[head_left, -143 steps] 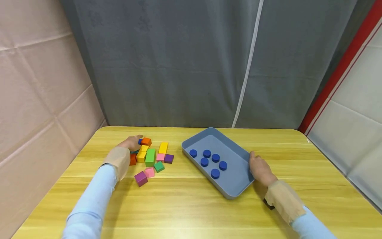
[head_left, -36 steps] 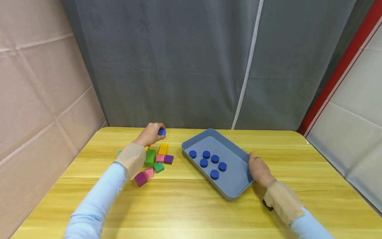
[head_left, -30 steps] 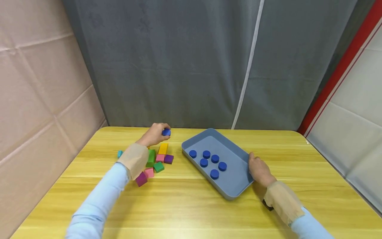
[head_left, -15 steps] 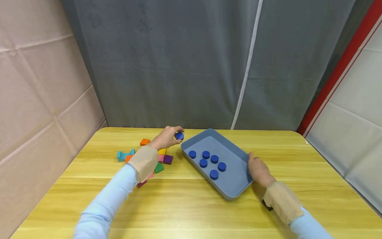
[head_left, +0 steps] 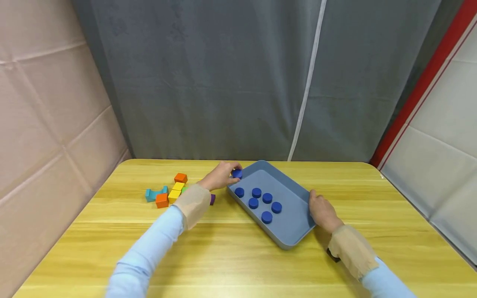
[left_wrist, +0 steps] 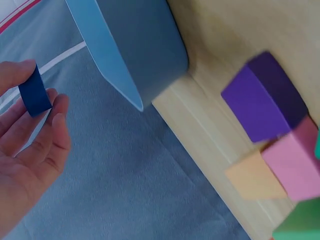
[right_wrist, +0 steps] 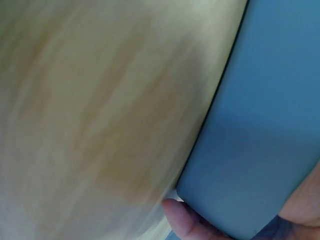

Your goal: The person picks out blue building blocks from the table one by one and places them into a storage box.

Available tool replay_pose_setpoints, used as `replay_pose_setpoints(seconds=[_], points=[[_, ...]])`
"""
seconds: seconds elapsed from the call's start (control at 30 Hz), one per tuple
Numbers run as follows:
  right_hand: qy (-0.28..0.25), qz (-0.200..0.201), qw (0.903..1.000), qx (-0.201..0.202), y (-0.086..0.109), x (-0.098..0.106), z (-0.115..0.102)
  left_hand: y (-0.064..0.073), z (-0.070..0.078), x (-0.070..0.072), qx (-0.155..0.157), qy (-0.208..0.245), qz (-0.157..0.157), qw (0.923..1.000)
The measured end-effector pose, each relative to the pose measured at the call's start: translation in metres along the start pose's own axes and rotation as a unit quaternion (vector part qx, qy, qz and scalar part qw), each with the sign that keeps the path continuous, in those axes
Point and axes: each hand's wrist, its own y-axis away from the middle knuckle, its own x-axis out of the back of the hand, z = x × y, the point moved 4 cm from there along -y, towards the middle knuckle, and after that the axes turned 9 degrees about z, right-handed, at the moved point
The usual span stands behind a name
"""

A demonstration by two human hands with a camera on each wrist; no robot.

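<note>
My left hand (head_left: pixel 219 175) pinches a round blue block (head_left: pixel 237 174) between thumb and fingers, over the far left corner of a grey-blue tray (head_left: pixel 290 227). In the left wrist view the blue block (left_wrist: pixel 34 93) stands on edge between thumb and fingertips, beyond the tray wall (left_wrist: pixel 150 45). Several matching round blue blocks (head_left: pixel 266 198) lie flat on the tray's floor. My right hand (head_left: pixel 323 210) grips the tray's right end. From the right wrist view, the fingers (right_wrist: pixel 182 220) reach under the tray's lower corner, with part of the hand at the lower right.
Left of the tray lies a loose group of coloured blocks, with orange (head_left: pixel 162 200), yellow (head_left: pixel 174 196) and a turquoise notched one (head_left: pixel 156 193). The left forearm hides several of them. Purple (left_wrist: pixel 265 97) and pink (left_wrist: pixel 295 160) blocks sit near the tray. A grey curtain (head_left: pixel 208 82) hangs behind the table.
My left hand was among the coloured blocks; it has risen with a round blue block and moved right to the tray's far left corner. My right hand keeps its hold on the tray.
</note>
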Motion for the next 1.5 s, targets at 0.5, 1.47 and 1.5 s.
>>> replay_pose_setpoints(seconds=[0.5,1.47,1.5], points=[[0.002,0.015,0.9999,-0.004,0.001,0.0,0.003,-0.015,0.025,-0.031,0.018,0.005,-0.046,0.9988],[0.002,-0.005,0.9999,-0.014,0.0,0.0,-0.001,-0.033,0.087,-0.086,-0.061,-0.051,-0.16,0.9839],[0.001,-0.006,0.9999,-0.016,0.0,0.0,-0.001,-0.033,0.088,-0.088,-0.062,-0.053,-0.162,0.9834]])
